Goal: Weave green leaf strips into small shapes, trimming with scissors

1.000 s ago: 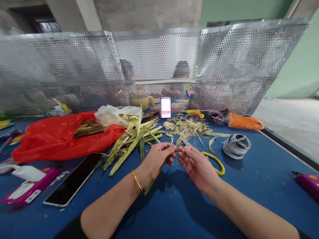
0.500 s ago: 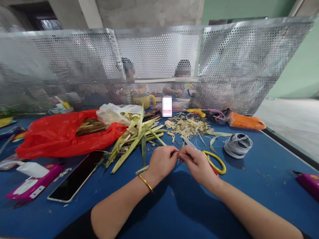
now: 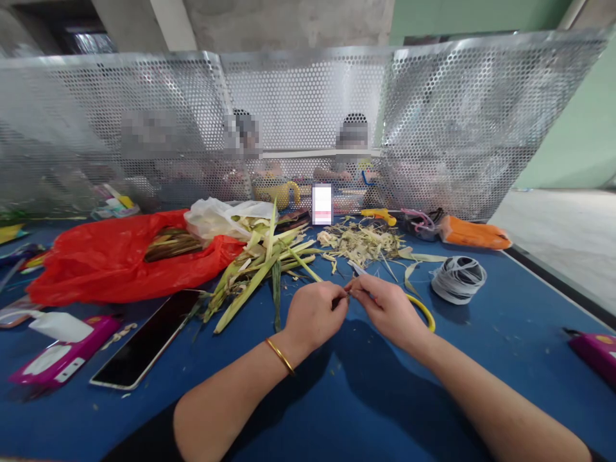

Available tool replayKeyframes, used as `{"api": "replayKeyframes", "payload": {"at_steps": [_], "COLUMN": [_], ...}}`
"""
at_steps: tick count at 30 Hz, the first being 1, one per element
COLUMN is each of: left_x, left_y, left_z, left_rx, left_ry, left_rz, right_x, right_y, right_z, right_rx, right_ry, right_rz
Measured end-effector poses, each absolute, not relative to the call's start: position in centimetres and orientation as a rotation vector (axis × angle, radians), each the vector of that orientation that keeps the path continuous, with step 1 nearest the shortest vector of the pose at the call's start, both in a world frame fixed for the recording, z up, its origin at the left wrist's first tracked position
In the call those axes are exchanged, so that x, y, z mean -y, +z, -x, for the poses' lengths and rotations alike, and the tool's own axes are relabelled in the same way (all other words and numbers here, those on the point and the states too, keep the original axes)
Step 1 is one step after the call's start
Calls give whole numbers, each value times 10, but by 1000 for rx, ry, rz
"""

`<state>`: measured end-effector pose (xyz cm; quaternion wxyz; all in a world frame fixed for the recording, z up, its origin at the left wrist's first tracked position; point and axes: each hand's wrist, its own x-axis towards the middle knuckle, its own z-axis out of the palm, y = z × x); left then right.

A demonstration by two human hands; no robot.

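My left hand, with a gold bangle at the wrist, meets my right hand fingertip to fingertip over the table. Both are closed in a pinch, and whatever sits between the fingers is too small or hidden to name. Partly behind my right hand lies a pair of scissors; a yellow handle loop and a bit of blade show. Left of my left hand are long green-yellow leaf strips in a loose pile. Beyond the hands spreads a heap of pale dried scraps.
A red plastic bag holds dried leaves at left, near a dark-screened phone and a purple power strip. A grey yarn ball and an orange packet stand right. Behind a perforated metal screen sit several people.
My right hand has shifted slightly and covers more of the scissors; the red part no longer shows. A pale strip beneath my left wrist has gone from sight. Both hands stay pinched together.
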<state>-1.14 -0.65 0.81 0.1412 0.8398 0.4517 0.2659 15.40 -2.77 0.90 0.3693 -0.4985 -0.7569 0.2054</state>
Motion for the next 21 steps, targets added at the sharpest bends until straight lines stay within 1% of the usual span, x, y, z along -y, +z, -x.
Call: {"api": "replayKeyframes", "payload": {"at_steps": [2, 6, 9, 17, 21], "left_x": [2, -15, -28, -37, -34], "left_y": [10, 16, 17, 8, 0], "left_z": [15, 28, 39, 39, 32], "left_rx": [-1224, -1022, -992, -997, -861], "left_ry": [712, 462, 355, 595, 681], "left_rz": [-2405, -2255, -2164, -1604, -1484], "right_x": [24, 15, 11, 11, 10], "right_y": [9, 8, 7, 5, 2], "right_z": [-157, -163, -167, -167, -166], "right_rx": [1932, 1882, 1860, 1830, 1802], "right_ry": [579, 778, 917, 1049, 1087], "right_rz": [1264, 1201, 1135, 1036, 1040]}}
